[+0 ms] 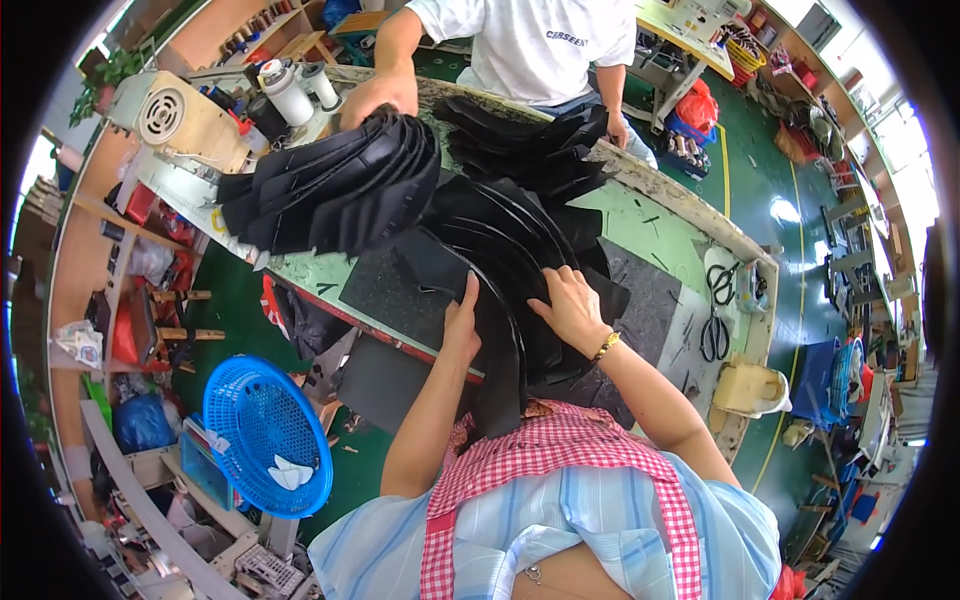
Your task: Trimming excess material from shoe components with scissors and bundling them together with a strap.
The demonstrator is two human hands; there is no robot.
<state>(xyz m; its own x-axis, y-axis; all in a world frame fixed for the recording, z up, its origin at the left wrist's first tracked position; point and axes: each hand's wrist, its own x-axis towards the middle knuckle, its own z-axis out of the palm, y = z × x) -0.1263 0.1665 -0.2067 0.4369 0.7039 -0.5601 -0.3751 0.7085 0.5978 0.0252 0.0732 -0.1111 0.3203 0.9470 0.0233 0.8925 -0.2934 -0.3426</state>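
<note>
A fanned stack of black sheet pieces, leather-like, lies on the worktable and hangs over its near edge against my apron. On the stack's left edge is my left hand, its thumb pointing up and some fingers hidden; it grips the edge. My right hand rests on top of the stack, fingers spread and slightly bent, thumb apart. Across the table, a person's hand holds another bundle of black pieces, blurred by motion. A further black pile lies in front of that person.
Black scissors lie at the table's right, near a cream plastic container. A sewing machine and thread cones stand at the far left. A blue basket is at lower left. The table has a raised rim.
</note>
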